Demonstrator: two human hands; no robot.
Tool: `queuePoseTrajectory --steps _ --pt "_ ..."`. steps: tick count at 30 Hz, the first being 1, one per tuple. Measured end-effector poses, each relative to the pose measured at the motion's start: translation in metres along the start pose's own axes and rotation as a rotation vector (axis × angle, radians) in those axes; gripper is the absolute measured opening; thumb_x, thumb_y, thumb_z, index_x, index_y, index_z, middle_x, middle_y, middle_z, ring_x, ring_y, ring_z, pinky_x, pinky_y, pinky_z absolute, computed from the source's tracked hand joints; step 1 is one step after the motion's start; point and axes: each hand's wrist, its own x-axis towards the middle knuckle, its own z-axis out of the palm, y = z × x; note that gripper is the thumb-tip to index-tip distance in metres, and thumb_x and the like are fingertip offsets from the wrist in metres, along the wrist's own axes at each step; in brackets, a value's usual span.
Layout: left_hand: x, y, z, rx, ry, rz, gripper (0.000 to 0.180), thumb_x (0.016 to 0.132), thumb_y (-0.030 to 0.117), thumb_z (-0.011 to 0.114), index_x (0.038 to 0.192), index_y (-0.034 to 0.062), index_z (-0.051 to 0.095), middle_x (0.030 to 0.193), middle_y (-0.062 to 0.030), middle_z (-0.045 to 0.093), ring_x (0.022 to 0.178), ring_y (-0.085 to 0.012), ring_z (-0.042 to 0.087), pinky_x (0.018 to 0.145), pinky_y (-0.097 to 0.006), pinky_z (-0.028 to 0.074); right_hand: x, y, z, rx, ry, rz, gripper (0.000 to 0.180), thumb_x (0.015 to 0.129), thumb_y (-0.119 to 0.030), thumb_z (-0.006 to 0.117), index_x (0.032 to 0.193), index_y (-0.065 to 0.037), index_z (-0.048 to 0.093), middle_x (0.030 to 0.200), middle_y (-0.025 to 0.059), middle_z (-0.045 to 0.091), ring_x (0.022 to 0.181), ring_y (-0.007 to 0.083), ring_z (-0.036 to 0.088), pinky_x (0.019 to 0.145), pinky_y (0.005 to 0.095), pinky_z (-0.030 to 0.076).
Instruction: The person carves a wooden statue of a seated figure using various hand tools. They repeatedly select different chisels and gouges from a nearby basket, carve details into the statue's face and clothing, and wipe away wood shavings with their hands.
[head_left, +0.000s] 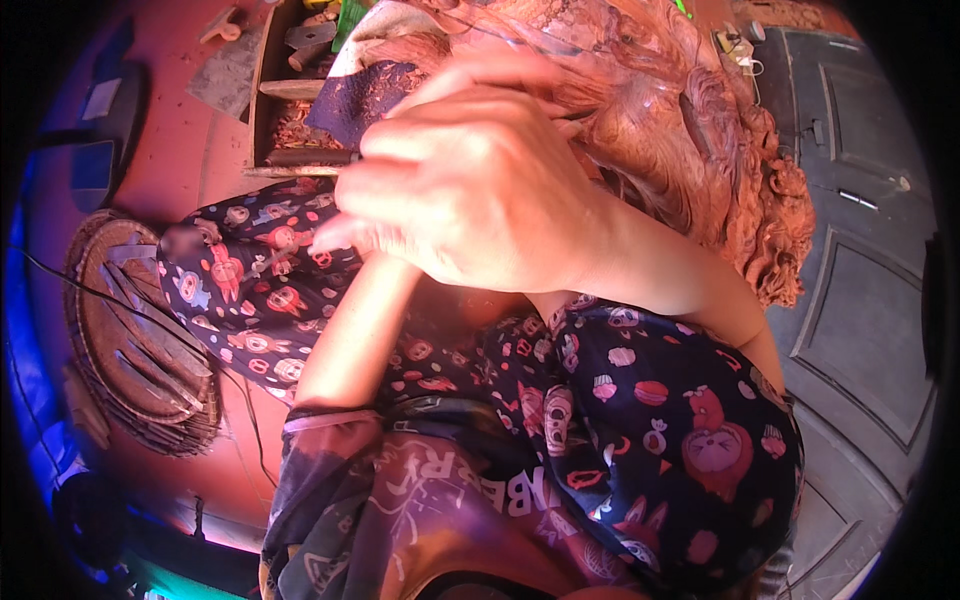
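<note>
My right hand [470, 180] fills the middle of the view. Its fingers are curled shut around what looks like a thin tool, whose slim end [572, 122] points at the reddish carved wood sculpture [700, 150] just behind it. My left forearm [350, 330] rises from the lower left and passes under the right hand, so the left hand itself is hidden. A dark sheet of sandpaper [365, 95] lies against the carving just above the right hand.
A wooden box [262, 100] with tools and shavings stands at the top left. A round woven tray [135, 340] with wood pieces sits on the red floor at left. A grey panelled door [860, 300] is at right. Patterned dark cloth [640, 420] covers my lap.
</note>
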Motion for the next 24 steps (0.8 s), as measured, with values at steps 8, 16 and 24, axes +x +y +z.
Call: queuePoseTrajectory --steps 8,16,24 --pt "0.007 -0.001 0.016 0.123 0.128 -0.007 0.03 0.083 0.012 0.071 0.108 0.0034 0.058 0.109 -0.0123 0.064 0.099 -0.0212 0.061 0.091 -0.034 0.051 -0.001 0.011 -0.004 -0.175 0.04 0.052 0.045 0.084 -0.051 0.067 0.065 -0.01 0.067 0.06 0.0107 0.063 0.064 0.0317 0.064 0.055 0.0453 0.048" --pt "0.012 0.004 0.005 0.173 0.043 -0.018 0.02 0.087 0.015 0.066 0.102 0.0032 0.059 0.103 -0.0115 0.064 0.092 -0.0207 0.061 0.088 -0.034 0.052 0.002 0.015 -0.014 -0.153 0.109 0.048 0.037 0.08 -0.038 0.08 0.068 -0.009 0.061 0.064 0.0074 0.061 0.063 0.0246 0.063 0.056 0.036 0.047" --pt "0.006 0.006 0.006 0.224 0.071 -0.015 0.015 0.091 0.017 0.061 0.097 0.003 0.061 0.097 -0.0107 0.065 0.085 -0.0202 0.062 0.086 -0.034 0.053 -0.011 0.014 0.001 -0.162 0.165 0.01 0.041 0.079 -0.049 0.071 0.06 -0.014 0.06 0.056 0.0048 0.059 0.06 0.0267 0.063 0.06 0.047 0.048"
